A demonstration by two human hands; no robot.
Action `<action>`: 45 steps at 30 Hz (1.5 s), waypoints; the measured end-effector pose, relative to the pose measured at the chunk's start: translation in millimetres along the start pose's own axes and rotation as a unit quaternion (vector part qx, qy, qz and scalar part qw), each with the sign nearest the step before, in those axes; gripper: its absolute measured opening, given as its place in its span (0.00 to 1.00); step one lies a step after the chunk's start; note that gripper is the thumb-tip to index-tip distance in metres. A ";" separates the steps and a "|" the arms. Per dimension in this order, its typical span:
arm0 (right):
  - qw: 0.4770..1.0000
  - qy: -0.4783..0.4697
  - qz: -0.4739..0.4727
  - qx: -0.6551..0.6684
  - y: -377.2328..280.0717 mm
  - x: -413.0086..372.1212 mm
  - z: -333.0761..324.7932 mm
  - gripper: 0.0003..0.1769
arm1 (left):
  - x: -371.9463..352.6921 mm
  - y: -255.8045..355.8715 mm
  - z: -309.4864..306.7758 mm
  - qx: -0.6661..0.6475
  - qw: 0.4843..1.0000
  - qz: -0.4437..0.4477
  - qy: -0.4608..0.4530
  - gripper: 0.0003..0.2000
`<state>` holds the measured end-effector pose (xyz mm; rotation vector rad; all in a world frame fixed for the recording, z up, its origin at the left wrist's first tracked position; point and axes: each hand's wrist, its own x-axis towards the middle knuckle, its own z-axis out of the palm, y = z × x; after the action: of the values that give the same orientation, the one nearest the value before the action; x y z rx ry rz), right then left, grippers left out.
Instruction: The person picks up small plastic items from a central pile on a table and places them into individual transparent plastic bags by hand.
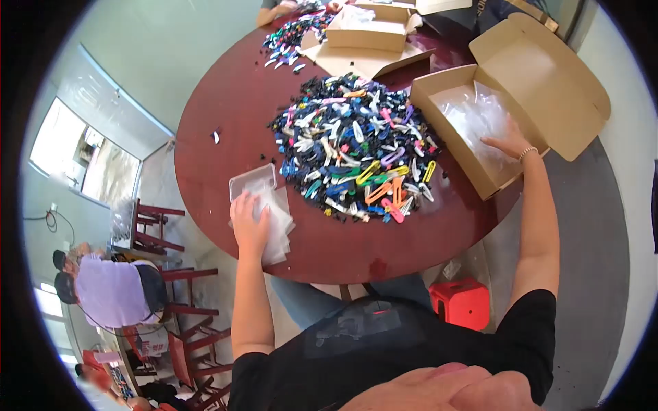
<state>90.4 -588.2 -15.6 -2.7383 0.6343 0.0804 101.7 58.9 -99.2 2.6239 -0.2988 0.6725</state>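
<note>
My left hand (251, 223) lies on a small stack of clear plastic bags (275, 229) near the table's front left edge, thumb apart from the fingers. A shallow clear plastic case (253, 179) sits just beyond its fingertips. On the right, my right hand (508, 141), with a beaded bracelet at the wrist, reaches into an open cardboard box (473, 171). Its thumb is stretched out beside filled-looking clear bags (473, 116), and the other fingers are partly hard to see. Between my hands spreads a big heap of colourful hair clips (356, 147).
The round dark-red table (226, 109) also bears a second clip pile (291, 38) and another cardboard box (367, 34), where a person's hand (277, 10) shows. A red stool (460, 303) stands below the edge. People sit among wooden stools (188, 356) at left.
</note>
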 end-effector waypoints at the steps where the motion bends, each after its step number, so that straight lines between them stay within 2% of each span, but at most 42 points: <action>1: 0.999 -0.015 0.001 -0.042 1.3 12.9 3.8 0.75 | -0.1 5.0 -3.7 -0.005 1.000 -0.015 -0.007 0.18; 2: 0.999 -0.005 0.000 -0.035 2.7 21.8 8.4 0.75 | 2.8 8.7 -6.0 -0.011 0.999 -0.030 -0.010 0.18; 4: 0.992 -0.081 -0.088 -0.050 -18.3 25.6 12.8 0.78 | 4.4 6.9 -4.9 -0.010 0.999 -0.029 -0.015 0.18; 5: 0.988 -0.072 -0.109 -0.078 -0.9 51.8 43.1 0.77 | 3.5 5.8 -4.8 -0.008 0.998 -0.041 -0.039 0.18; 6: 0.988 -0.074 -0.109 -0.075 -14.2 43.3 41.6 0.77 | 4.8 7.0 -4.7 -0.005 0.998 -0.041 -0.041 0.18; 8: 0.979 -0.131 0.008 -0.156 -63.8 8.3 30.4 0.75 | 4.0 9.0 -6.3 -0.027 0.998 -0.047 -0.031 0.17; 9: 0.977 -0.119 -0.010 -0.177 -60.3 15.9 38.0 0.69 | 3.7 10.2 -7.5 -0.027 0.998 -0.048 -0.035 0.17; 12: 0.973 -0.150 -0.049 -0.171 -54.5 21.6 38.8 0.66 | 7.0 12.1 -6.9 -0.023 0.998 -0.042 -0.027 0.17; 13: 0.973 -0.140 -0.055 -0.176 -59.2 18.7 33.7 0.61 | 5.5 11.1 -7.0 -0.022 0.999 -0.041 -0.026 0.17; 14: 0.973 -0.138 -0.057 -0.177 -66.1 15.7 30.2 0.61 | 3.9 10.8 -7.0 -0.020 0.999 -0.041 -0.025 0.17; 16: 0.957 -0.116 -0.048 -0.263 -80.4 9.2 23.1 0.58 | 4.4 12.1 -6.7 -0.020 0.999 -0.041 -0.022 0.17; 20: 0.969 -0.095 -0.072 -0.218 -70.8 32.9 25.2 0.50 | 3.5 10.0 -7.1 -0.015 0.999 -0.035 -0.024 0.17; 22: 0.967 -0.071 -0.109 -0.217 -65.6 41.0 24.3 0.38 | 3.1 11.1 -7.5 -0.012 0.999 -0.036 -0.022 0.17; 23: 0.967 -0.068 -0.114 -0.218 -58.1 54.0 30.9 0.38 | 3.3 11.4 -7.7 -0.010 0.999 -0.036 -0.024 0.17; 25: 0.969 -0.004 -0.135 -0.207 -36.0 83.1 49.4 0.30 | 3.3 10.7 -6.5 -0.010 0.999 -0.035 -0.017 0.18; 26: 0.968 -0.005 -0.140 -0.207 -30.3 83.1 47.5 0.30 | 2.9 8.6 -6.6 -0.012 0.999 -0.032 -0.015 0.18; 28: 0.974 0.095 -0.153 -0.137 -20.4 80.8 41.4 0.23 | 3.2 2.6 -6.2 -0.017 0.999 -0.032 -0.023 0.18; 29: 0.973 0.095 -0.158 -0.139 -16.2 82.8 37.7 0.23 | 5.7 0.0 -6.2 -0.025 0.999 -0.026 -0.031 0.18; 31: 0.988 0.138 -0.074 -0.007 -6.3 87.9 31.3 0.20 | 12.0 -4.4 -10.0 -0.020 0.999 -0.009 -0.035 0.17; 32: 0.988 0.134 -0.079 -0.010 0.2 87.7 25.4 0.20 | 13.4 -6.9 -12.3 -0.015 0.999 0.011 -0.043 0.16; 34: 0.969 0.195 -0.151 0.023 13.8 72.8 7.0 0.20 | 19.5 -2.0 -20.5 0.009 0.997 -0.010 -0.072 0.15; 36: 0.966 0.241 -0.088 0.018 22.0 64.1 -8.8 0.23 | 27.9 -3.9 -19.2 0.029 0.995 -0.027 -0.093 0.14; 38: 0.958 0.270 -0.092 0.034 32.3 61.0 -24.8 0.24 | 34.8 -10.9 -13.2 0.051 0.996 0.069 -0.030 0.11; 39: 0.949 0.299 -0.089 0.055 33.3 57.4 -32.0 0.26 | 38.7 -11.6 -13.1 0.049 0.996 0.065 -0.028 0.11; 41: 0.949 0.293 -0.083 0.085 22.3 43.7 -53.2 0.26 | 44.2 -11.0 -15.4 0.078 0.990 0.082 -0.088 0.09; 43: 0.949 0.282 -0.079 0.116 9.5 28.0 -73.1 0.26 | 49.5 -11.5 -17.0 0.061 0.991 0.078 -0.084 0.09; 45: 0.921 0.333 -0.164 0.117 -8.5 22.4 -81.3 0.27 | 53.2 -18.0 -14.1 0.019 0.993 0.096 -0.063 0.07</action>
<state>112.7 -617.0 60.9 -2.5556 0.2963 -0.9721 147.1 75.7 -67.5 2.7024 -0.5884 0.5779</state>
